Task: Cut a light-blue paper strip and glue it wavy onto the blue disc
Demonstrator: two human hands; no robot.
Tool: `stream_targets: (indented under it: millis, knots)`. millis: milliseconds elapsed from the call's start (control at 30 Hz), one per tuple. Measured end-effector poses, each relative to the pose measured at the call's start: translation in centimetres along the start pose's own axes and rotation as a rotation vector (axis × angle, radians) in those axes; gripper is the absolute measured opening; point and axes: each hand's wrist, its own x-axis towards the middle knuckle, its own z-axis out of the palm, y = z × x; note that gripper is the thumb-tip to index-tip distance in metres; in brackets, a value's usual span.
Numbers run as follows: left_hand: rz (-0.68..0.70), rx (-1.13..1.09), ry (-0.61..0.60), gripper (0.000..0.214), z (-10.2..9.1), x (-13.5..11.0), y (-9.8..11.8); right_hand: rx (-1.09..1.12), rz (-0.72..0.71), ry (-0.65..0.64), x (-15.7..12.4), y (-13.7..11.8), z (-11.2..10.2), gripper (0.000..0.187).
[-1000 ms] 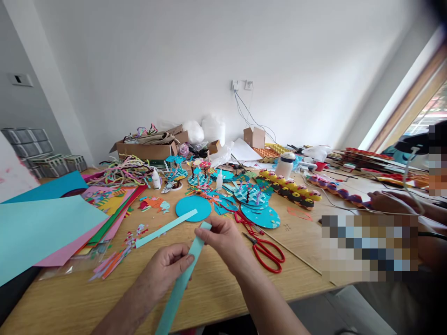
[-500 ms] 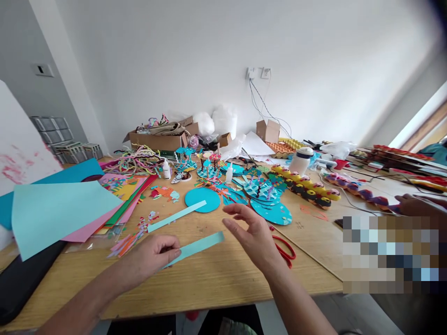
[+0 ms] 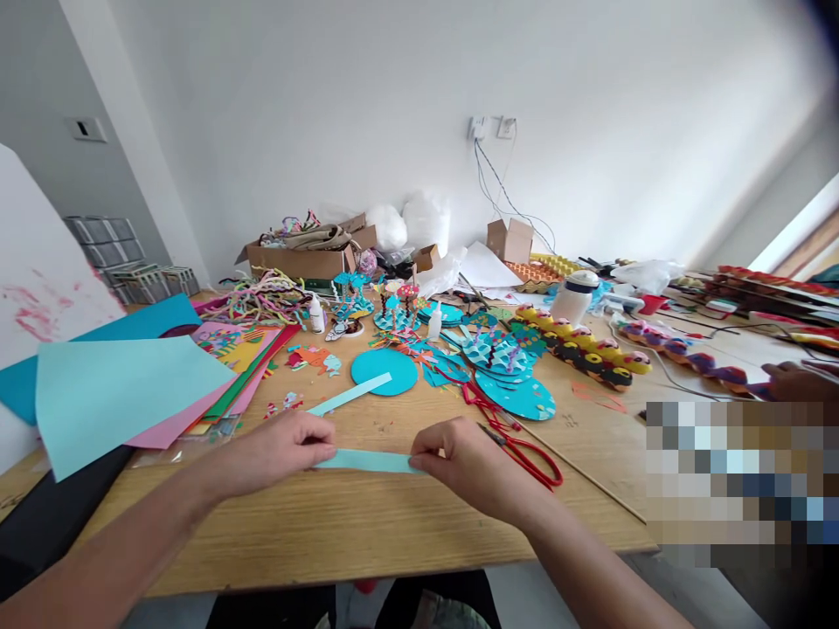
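Note:
A light turquoise paper strip [image 3: 372, 460] stretches level between my two hands above the front of the table. My left hand [image 3: 292, 448] pinches its left end, and my right hand [image 3: 455, 459] pinches the right end. Beyond the left hand, a second pale strip [image 3: 350, 394] lies on the table with its far tip over a blue paper disc [image 3: 384, 371]. Red-handled scissors [image 3: 534, 461] rest just right of my right hand, partly hidden by it. Behind them are more blue discs [image 3: 524, 397] with decorated pieces on top.
Coloured paper sheets [image 3: 131, 384] overlap at the left. Glue bottles [image 3: 317, 314], a box of craft stuff [image 3: 294, 262] and painted egg-carton strips [image 3: 583, 345] stand farther back. A thin wooden stick [image 3: 583, 472] lies at right. Another person's hand [image 3: 803, 383] is at the far right.
My right hand has come down and taken hold of the strip's free right end. The strip has gone from slanting to level, and the left hand has barely moved.

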Motion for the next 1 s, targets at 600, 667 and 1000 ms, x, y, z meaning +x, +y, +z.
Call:
stream_targets:
  millis: [600, 667, 1000]
  knots:
    - [0.037, -1.124, 0.497, 0.036, 6.6, 1.4, 1.2, 0.932, 0.199, 0.050, 0.7, 1.4, 3.9, 0.035]
    - [0.068, -1.099, 0.630, 0.028, 6.8, 2.1, 1.9, 0.947, 0.186, 0.023, 0.7, 1.3, 4.7, 0.036]
    - [0.042, -0.748, 0.664, 0.020, 7.1, 3.4, 2.6, 1.023, 0.064, 0.034, 1.7, -1.6, 4.8, 0.032]
